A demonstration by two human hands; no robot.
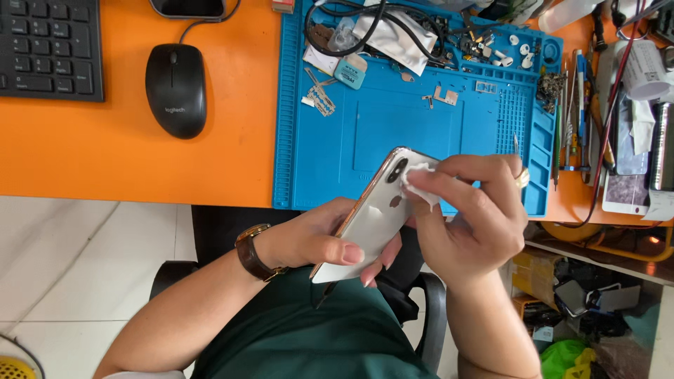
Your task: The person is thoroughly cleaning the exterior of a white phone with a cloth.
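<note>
The left hand (319, 242) cradles a white phone (375, 210) back-up, just off the near edge of the blue mat (365, 140), so the right hand (470, 210), fingers pinched on a white wipe (420, 184), can rub beside its camera.

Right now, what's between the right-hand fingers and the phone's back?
Head view: a small white wipe lies between the right hand fingers and the white phone, beside its camera. The left hand holds the phone.
</note>
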